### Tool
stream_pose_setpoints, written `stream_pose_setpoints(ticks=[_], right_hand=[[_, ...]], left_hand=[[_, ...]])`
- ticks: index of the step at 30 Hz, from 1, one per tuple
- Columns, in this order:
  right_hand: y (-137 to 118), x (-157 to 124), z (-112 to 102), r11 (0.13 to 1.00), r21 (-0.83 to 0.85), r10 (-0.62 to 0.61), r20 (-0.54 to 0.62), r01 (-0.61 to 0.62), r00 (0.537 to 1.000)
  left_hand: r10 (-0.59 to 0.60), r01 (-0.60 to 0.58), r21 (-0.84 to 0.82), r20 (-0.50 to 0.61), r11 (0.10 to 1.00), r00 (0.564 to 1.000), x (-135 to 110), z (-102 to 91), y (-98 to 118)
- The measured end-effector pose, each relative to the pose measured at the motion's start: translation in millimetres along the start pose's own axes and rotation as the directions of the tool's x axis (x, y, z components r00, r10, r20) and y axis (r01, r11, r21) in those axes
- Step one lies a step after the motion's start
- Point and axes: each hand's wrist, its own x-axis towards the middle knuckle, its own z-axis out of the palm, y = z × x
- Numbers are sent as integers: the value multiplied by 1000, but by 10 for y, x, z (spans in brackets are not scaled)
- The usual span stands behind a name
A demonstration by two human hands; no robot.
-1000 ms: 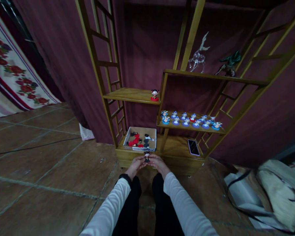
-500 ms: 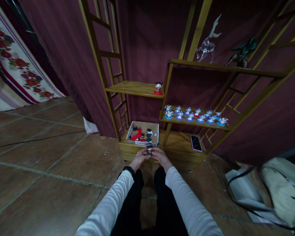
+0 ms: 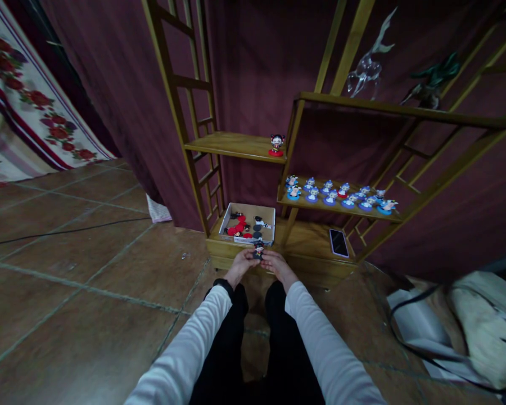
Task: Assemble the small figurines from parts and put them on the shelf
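In the head view, the left hand (image 3: 241, 264) and right hand (image 3: 279, 264) together pinch an upright, black-haired doll figurine (image 3: 258, 248) near its dark base (image 3: 258, 256), with an open cardboard box (image 3: 253, 210) just beyond them. Steadying it well likely calls for light, even pressure kept low from both sides.

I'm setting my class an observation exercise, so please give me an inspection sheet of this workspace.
Surface: wooden shelf unit with stepped levels.
Things handled: dark-based figurine, upright; open box of red and black pieces just beyond; red-based figurine standing higher up.
Clutter: phone on the bottom level; blue-and-white figurines on the level above.
Hands: left hand and right hand hold the dark-based figurine between their fingers.
Cables: thin dark cable on the floor.
Surroundings: maroon curtain behind; bags at right.
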Motion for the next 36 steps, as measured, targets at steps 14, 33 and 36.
stream_pose_setpoints(ticks=[14, 33, 36], right_hand=[[-33, -54, 30, 999, 22, -30, -18, 30, 999], [-51, -36, 7, 999, 9, -48, 4, 48, 999], [-57, -45, 6, 999, -1, -49, 4, 49, 999]], left_hand=[[3, -3, -2, 18, 1000, 1000, 18, -11, -20], [-28, 29, -32, 34, 999, 999, 23, -30, -18], [-13, 14, -42, 30, 999, 999, 18, -25, -12]])
